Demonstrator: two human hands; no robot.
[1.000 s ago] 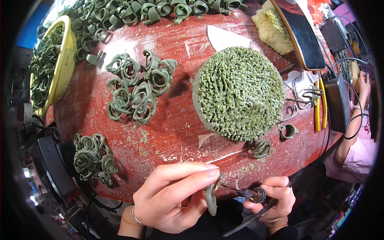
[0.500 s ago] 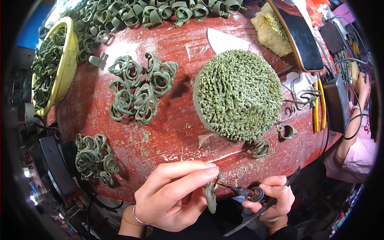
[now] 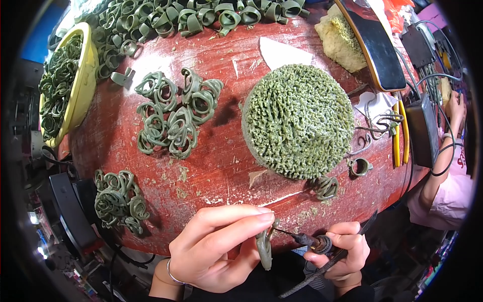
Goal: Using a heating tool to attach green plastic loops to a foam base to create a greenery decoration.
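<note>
Between the thumb and fingers of my left hand (image 3: 214, 249) is a green wax ring (image 3: 263, 250), held upright near the table's front edge. My right hand (image 3: 348, 251) is closed around a wax pen (image 3: 318, 244), a dark heated tool with a fine tip that meets or nearly meets the ring's upper part. A long dark file-like tool (image 3: 322, 272) also lies through the right hand's fingers, its pointed end sticking out. Beyond the hands stands a round block with a rough green crumbly top (image 3: 299, 121). Two loose green rings, one a plain band (image 3: 359, 167), lie beside it.
Piles of green rings (image 3: 168, 113) lie at centre left, with more along the far edge. A yellow basin (image 3: 83, 83) of rings stands far left. To the right are a phone (image 3: 380, 50), yellow-handled pliers (image 3: 396, 136), a black box (image 3: 421, 131) with cables, and another person's arm (image 3: 443, 156).
Almost nothing differs. The view has shifted very slightly; both hands keep their hold, with the pen tip still at the ring.
</note>
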